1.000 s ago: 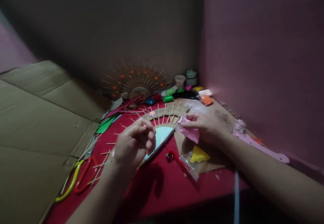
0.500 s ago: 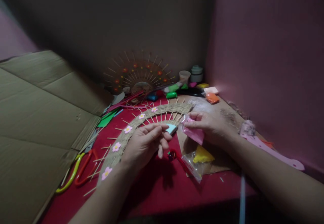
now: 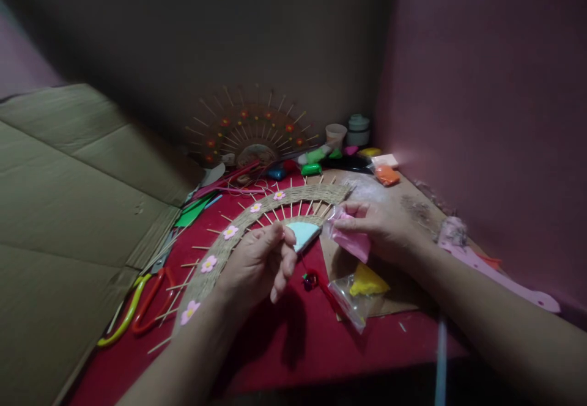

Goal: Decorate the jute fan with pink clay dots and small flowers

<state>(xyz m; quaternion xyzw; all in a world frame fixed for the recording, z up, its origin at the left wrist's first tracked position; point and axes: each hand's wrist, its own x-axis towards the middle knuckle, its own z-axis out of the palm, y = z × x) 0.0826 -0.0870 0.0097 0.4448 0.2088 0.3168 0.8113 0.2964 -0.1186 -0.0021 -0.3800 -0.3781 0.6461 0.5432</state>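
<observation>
Flattened cardboard [image 3: 68, 210] and scissors [image 3: 137, 308] lie left of the woven arc [image 3: 238, 228], which carries 5 pink flowers on the red tabletop [image 3: 284, 345]. Left hand [image 3: 257, 265], fingers pinched together over the arc's inner edge; whether they grip anything, I cannot tell. Right of the arc's far end, right hand [image 3: 385, 228] grasps a pink clay bag [image 3: 351, 241], with a yellow clay bag [image 3: 362, 290] just below it.
</observation>
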